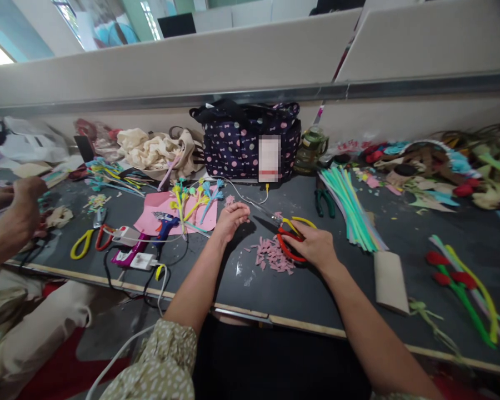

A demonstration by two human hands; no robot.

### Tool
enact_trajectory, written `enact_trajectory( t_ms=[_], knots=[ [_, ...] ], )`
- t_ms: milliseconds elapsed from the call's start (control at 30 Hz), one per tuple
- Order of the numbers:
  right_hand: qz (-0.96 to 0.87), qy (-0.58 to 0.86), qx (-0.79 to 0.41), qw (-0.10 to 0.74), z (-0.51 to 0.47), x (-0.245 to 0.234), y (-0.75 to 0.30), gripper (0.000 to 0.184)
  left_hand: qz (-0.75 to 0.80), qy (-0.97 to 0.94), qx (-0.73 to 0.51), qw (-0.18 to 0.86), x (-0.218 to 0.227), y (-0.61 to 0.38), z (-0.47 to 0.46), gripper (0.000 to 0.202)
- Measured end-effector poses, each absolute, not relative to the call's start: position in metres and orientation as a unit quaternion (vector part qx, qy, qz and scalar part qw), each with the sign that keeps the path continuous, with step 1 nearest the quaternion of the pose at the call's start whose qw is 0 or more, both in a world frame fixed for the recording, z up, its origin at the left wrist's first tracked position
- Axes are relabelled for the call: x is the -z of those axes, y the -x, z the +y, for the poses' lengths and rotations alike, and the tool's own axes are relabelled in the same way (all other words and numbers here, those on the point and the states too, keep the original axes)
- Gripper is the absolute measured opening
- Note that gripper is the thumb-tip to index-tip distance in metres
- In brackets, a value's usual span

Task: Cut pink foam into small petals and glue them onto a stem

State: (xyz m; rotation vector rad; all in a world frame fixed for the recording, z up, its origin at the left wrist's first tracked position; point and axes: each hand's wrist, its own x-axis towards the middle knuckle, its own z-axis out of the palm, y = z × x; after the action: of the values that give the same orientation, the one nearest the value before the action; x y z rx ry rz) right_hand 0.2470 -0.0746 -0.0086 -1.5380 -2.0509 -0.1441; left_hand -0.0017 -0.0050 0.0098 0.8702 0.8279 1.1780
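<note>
- Right hand (pixel 320 245): fingers clamped on the red-and-yellow scissors (pixel 285 224) — blades spread, pointing toward the left hand (pixel 232 220).
- Left hand: fingers curled, just beyond the blade tips — can't tell if they pinch anything.
- Scissors sit above the worktop (pixel 244 291), next to a pile of cut pink pieces (pixel 273 254).
- Left of left hand: pink sheet (pixel 148 214), blue glue gun (pixel 166 226).
- Right of scissors: green-handled pliers (pixel 325 203), fuzzy stem bundle (pixel 352 208).

Mid-frame, scissors (pixel 281 224) are showing metal blades (pixel 266 210) and smooth plastic handles (pixel 280 242); lower centre, the tabletop (pixel 283 297) is looking matt; upper centre, the bag (pixel 233 145) is looking clothlike.
</note>
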Motion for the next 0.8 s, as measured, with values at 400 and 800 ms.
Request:
enact_trajectory(
  t_ms=[400,800],
  knots=[
    [-0.785,0.572,0.075,0.226,-0.072,0.003,-0.246,0.048,0.352,-0.580,-0.345,0.648,-0.021,-0.010,-0.024,0.012],
    [-0.771,0.589,0.110,0.216,-0.069,0.003,-0.246,0.052,0.507,-0.492,-0.569,0.420,-0.005,0.012,-0.001,0.037]
  ],
)
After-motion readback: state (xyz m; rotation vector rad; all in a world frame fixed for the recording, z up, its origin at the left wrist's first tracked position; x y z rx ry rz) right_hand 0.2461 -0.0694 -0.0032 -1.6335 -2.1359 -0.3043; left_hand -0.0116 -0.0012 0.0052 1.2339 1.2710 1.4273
